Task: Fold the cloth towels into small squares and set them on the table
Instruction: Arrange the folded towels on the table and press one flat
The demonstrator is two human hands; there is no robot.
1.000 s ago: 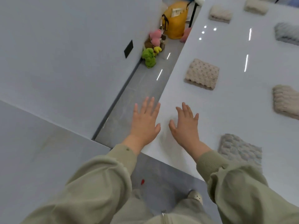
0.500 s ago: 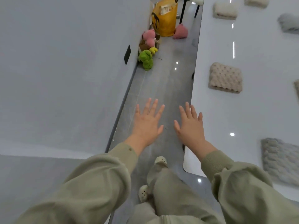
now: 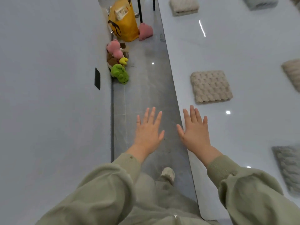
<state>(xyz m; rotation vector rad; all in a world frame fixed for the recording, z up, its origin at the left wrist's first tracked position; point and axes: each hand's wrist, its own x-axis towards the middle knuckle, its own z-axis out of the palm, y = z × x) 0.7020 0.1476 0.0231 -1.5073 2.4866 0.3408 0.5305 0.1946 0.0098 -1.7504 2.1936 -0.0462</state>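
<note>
Beige knitted towel [image 3: 211, 86] sits folded square on the white table [image 3: 243, 46], with a cream towel [image 3: 184, 5] far beyond it and a grey towel [image 3: 289, 166] near right, both folded too. Both hands are empty, fingers spread flat: right hand [image 3: 195, 129] over the table's left edge, left hand [image 3: 148, 129] over the grey floor [image 3: 146, 88]. It looks like a gap between towels, and the next move calls for finding an unfolded one, with none in view.

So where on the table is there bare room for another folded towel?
Bare tabletop lies between the cream towel and the beige towel, and between that and the near grey towel, beside the right hand. Towels crowd the right edge.
</note>
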